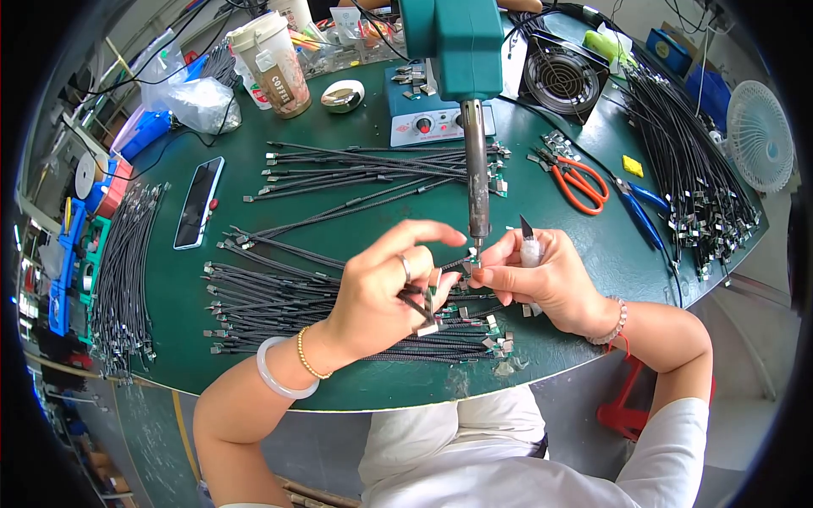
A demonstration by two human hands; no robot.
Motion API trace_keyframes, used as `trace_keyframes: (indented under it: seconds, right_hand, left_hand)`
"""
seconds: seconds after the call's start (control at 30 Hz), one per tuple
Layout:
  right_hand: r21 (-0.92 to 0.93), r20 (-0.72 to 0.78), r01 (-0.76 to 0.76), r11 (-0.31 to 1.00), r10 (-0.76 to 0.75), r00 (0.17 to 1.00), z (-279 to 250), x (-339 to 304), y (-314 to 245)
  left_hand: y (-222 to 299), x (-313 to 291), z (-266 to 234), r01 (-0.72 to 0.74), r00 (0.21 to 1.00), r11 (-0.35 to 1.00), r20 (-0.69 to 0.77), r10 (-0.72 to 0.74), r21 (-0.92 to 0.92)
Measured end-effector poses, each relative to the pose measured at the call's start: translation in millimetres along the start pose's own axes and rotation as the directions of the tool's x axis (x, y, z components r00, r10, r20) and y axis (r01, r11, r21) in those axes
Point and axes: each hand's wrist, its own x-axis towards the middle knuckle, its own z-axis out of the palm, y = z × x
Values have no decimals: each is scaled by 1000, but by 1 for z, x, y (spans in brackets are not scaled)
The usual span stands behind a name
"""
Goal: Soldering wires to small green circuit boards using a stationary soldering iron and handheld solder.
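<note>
A teal soldering tool (476,169) hangs in front of me, its metal barrel pointing down to a thin tip between my hands. My left hand (377,288) is closed round a short black cable with metal plug ends, its index finger raised toward the tip. With thumb and fingers pinched just under the tip, my right hand (546,279) grips a small metal connector (476,269). A slim tool with a dark pointed end and whitish grip (531,252) is also tucked in that hand. Below and left of my hands lies a row of braided black cables (271,305).
More cables (364,173) lie behind, with bundles at left (127,271) and right (677,169). A phone (200,203), coffee cup (273,68), blue control box (423,125), black fan (562,78), orange-handled pliers (580,182) and blue-handled cutters (641,216) stand around the green table.
</note>
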Motion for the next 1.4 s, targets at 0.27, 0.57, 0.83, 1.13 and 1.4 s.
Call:
trace_keyframes:
  seconds: [0.27,0.57,0.83,1.13,1.4]
  right_hand:
    - [-113,-34,-81,990,77,996,-1,21,11]
    - [-304,-27,-46,951,39,999,-5,48,27]
    - [-295,2,23,955,-24,1000,-13,68,45]
    - [-340,43,56,939,-44,998,-19,73,56]
    - [-334,59,57,941,-40,997,-19,74,59]
  left_hand:
    - [-40,5,-20,564,821,769,310,-480,-301]
    - [-60,4,-25,678,735,645,311,-602,-353]
    - [-76,5,-12,756,654,532,417,-631,-381]
    - [-88,2,-6,748,659,474,434,-614,-466]
    - [-91,-2,-5,741,666,478,427,-611,-472]
